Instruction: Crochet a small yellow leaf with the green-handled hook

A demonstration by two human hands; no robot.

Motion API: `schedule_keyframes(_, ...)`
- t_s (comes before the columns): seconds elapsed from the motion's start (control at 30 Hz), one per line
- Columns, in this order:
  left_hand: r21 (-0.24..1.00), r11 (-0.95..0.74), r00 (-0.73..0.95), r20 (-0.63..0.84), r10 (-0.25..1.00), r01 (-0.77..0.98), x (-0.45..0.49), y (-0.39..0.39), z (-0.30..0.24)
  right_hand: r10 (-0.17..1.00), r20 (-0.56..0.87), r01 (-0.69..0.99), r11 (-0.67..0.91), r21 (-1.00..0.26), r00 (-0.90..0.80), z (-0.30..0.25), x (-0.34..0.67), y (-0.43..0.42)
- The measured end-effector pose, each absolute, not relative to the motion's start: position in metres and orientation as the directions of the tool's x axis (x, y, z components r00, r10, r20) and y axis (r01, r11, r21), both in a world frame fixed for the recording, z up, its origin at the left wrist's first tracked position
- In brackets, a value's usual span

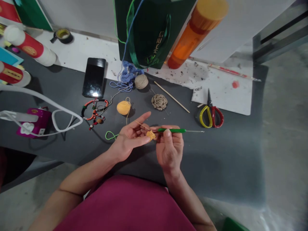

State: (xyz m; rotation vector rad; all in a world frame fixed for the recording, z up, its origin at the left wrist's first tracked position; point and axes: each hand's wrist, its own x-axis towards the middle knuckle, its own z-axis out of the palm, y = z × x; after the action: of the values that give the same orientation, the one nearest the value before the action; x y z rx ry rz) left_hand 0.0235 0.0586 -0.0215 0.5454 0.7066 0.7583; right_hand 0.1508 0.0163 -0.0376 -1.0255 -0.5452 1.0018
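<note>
My right hand [169, 146] grips a crochet hook [177, 130] by its green handle, with one metal end pointing right. The hook's other end reaches a small yellow crocheted piece [151, 135]. My left hand [130, 137] pinches that piece between thumb and fingers, its index finger raised. Yellow yarn runs over the left fingers from a yellow yarn ball [123, 107] just beyond them. Past my hands lies a beige crocheted flower [159, 102]. A beige yarn ball [141, 81] sits against blue crocheted work [129, 72].
Scissors [211, 112] with yellow and red handles and a thin wooden stick [172, 97] lie to the right. A beaded bracelet [95, 110], a phone [94, 77] and a white cable [40, 93] are left. A dark green bag [149, 35] and an orange tube [190, 35] stand behind.
</note>
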Motion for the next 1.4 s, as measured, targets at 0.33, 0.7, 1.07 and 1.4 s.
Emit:
schedule_keyframes(0.33, 0.693, 0.553, 0.456, -0.349, 0.819, -0.463, 0.025, 0.060, -0.022, 0.883, -0.095, -0.384, 0.102, -0.917, 0.460, -0.034, 0.154, 0.017)
schedule_keyframes(0.7, 0.672, 0.579, 0.462, -0.374, 0.804, -0.463, 0.025, 0.060, -0.020, 0.856, -0.124, -0.333, 0.059, -0.941, 0.502, -0.030, 0.158, 0.017)
schedule_keyframes(1.07, 0.691, 0.561, 0.436, -0.376, 0.818, -0.457, 0.025, 0.060, -0.019, 0.867, 0.021, -0.180, 0.128, -0.975, 0.498, -0.033, 0.161, 0.013)
schedule_keyframes(1.4, 0.742, 0.525, 0.429, -0.349, 0.833, -0.417, 0.023, 0.059, -0.021, 0.875, 0.066, -0.082, 0.119, -0.989, 0.480, -0.034, 0.164, 0.008)
